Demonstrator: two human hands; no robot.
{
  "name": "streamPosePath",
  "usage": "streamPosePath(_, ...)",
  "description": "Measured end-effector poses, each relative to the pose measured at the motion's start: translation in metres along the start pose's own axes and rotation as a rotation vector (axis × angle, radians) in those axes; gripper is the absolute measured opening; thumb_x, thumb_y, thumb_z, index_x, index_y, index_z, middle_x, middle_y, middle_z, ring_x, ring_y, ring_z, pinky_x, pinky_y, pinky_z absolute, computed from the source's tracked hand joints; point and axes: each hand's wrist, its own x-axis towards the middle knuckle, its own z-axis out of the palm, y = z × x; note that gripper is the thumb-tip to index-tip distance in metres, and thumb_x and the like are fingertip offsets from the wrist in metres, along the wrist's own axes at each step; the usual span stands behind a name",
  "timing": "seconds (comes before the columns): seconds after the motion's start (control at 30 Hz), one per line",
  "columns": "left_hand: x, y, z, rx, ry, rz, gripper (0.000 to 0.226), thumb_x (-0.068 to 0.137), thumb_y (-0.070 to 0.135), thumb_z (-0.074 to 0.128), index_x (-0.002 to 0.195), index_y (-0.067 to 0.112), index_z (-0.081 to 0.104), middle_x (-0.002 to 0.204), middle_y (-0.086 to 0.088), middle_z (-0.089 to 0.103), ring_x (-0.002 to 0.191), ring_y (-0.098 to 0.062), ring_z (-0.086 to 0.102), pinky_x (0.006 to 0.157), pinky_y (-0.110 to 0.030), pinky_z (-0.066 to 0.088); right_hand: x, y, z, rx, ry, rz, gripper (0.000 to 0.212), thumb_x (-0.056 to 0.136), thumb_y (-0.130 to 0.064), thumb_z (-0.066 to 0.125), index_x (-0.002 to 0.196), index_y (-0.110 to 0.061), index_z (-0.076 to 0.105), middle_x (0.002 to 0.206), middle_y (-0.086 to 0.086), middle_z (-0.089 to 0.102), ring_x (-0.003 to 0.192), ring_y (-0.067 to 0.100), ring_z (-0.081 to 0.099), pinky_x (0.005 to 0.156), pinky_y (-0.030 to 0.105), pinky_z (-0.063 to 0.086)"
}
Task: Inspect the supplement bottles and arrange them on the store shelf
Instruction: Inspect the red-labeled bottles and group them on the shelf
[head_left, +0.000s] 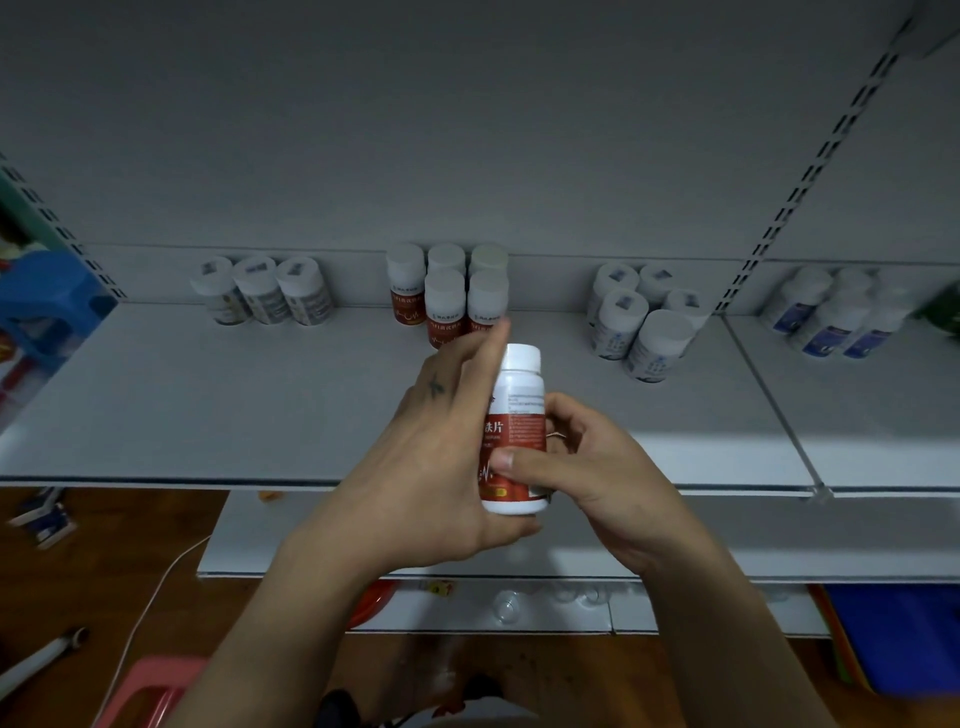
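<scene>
- The red-labelled bottle (517, 431) stood upright in the air between both hands, in front of the shelf (260, 405) and over its front edge, not yet set down.
- The right hand (597, 467) pinched it, thumb flat on the front label and fingers curled round the back. The left hand (431, 457) lay along its left side with fingers straight and close together, its lower edge seemingly under the base.
- The left fingers looked blurred. If that hand shifted while the right was regripping, the smooth plastic could slip and drop onto the lower shelf (363, 540) or the floor.
- The right thumb covered part of the label and the left palm hid its left part, so printed details might be missed unless the bottle were turned further.
- The matching red bottles (447, 296) stood packed at the back of the shelf. Pushing the held one in too fast could knock the front pair over or shove them out of line.
- The three pale bottles (260, 291) to the left and the white cluster (644, 322) to the right stood well apart from the red group, so misfiling seemed unlikely, though a wide reach could brush the nearest white bottle.
- The dim light probably made small print hard to read.
</scene>
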Motion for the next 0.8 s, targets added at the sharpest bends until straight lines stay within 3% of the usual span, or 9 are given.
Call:
streamPosePath(0.13,-0.002,-0.002,-0.001,-0.037,0.067,-0.015,0.123,0.054,0.054,0.083,0.151,0.027,0.011,0.145,0.013,0.019,0.135,-0.007,0.031,0.107,-0.032,0.042,0.002,0.004,-0.004,0.088,-0.021,0.010,0.041,0.077,-0.023,0.078,0.113,-0.010,0.064,0.094,0.002,0.073,0.088,0.015,0.070,0.073,0.023,0.055)
streamPosePath(0.23,-0.003,-0.001,-0.005,-0.065,0.114,-0.026,0.118,0.051,0.062,0.078,0.147,0.032,0.016,0.138,0.019,0.022,0.126,0.000,0.036,0.098,-0.032,0.049,0.003,0.007,-0.010,0.284,-0.076,0.073,0.042,0.084,-0.024,0.061,0.121,-0.003,0.062,0.106,0.012,0.070,0.097,0.022,0.067,0.083,0.034,0.057)
streamPosePath(0.33,-0.002,-0.002,-0.007,-0.071,0.139,-0.030,0.117,0.050,0.069,0.074,0.146,0.034,0.016,0.134,0.022,0.021,0.121,0.009,0.033,0.095,-0.020,0.044,0.002,0.008,-0.014,0.364,-0.165,0.102,0.048,0.085,-0.020,0.061,0.129,-0.001,0.059,0.122,0.024,0.064,0.111,0.038,0.061,0.100,0.053,0.046)
streamPosePath(0.4,-0.003,-0.002,-0.006,-0.090,0.132,-0.027,0.117,0.052,0.071,0.073,0.146,0.035,0.015,0.134,0.023,0.021,0.123,0.016,0.029,0.097,-0.008,0.035,0.002,0.009,-0.014,0.370,-0.189,0.089,0.049,0.084,-0.018,0.062,0.130,-0.001,0.059,0.125,0.027,0.062,0.114,0.041,0.059,0.102,0.056,0.043)
streamPosePath(0.5,-0.004,-0.003,-0.003,-0.108,0.096,-0.028,0.124,0.055,0.069,0.075,0.150,0.035,0.005,0.136,0.026,0.018,0.129,0.016,0.022,0.103,-0.003,0.026,0.003,0.011,-0.014,0.311,-0.124,0.059,0.046,0.081,-0.018,0.063,0.124,-0.003,0.062,0.110,0.018,0.070,0.102,0.030,0.067,0.092,0.044,0.054)
streamPosePath(0.6,-0.006,-0.005,-0.001,-0.065,0.018,-0.066,0.135,0.057,0.066,0.079,0.152,0.034,-0.013,0.151,0.023,0.008,0.141,0.000,0.017,0.114,-0.020,0.024,0.003,0.011,-0.010,0.197,-0.068,0.017,0.042,0.077,-0.019,0.066,0.116,-0.004,0.067,0.097,0.011,0.073,0.086,0.020,0.069,0.077,0.029,0.056)
streamPosePath(0.67,-0.007,-0.005,-0.001,-0.026,0.017,-0.068,0.137,0.057,0.068,0.078,0.152,0.032,-0.014,0.154,0.020,0.004,0.144,-0.005,0.013,0.116,-0.029,0.024,0.004,0.012,-0.006,0.155,-0.023,0.003,0.040,0.073,-0.019,0.070,0.111,-0.005,0.070,0.096,0.012,0.073,0.083,0.020,0.069,0.073,0.025,0.055)
streamPosePath(0.8,-0.008,-0.005,-0.001,-0.019,0.034,-0.058,0.136,0.057,0.067,0.078,0.151,0.033,-0.014,0.153,0.018,0.005,0.144,-0.006,0.013,0.116,-0.030,0.024,0.003,0.013,-0.001,0.097,0.016,0.000,0.041,0.067,-0.016,0.084,0.105,-0.009,0.071,0.091,0.007,0.074,0.079,0.017,0.070,0.068,0.023,0.055)
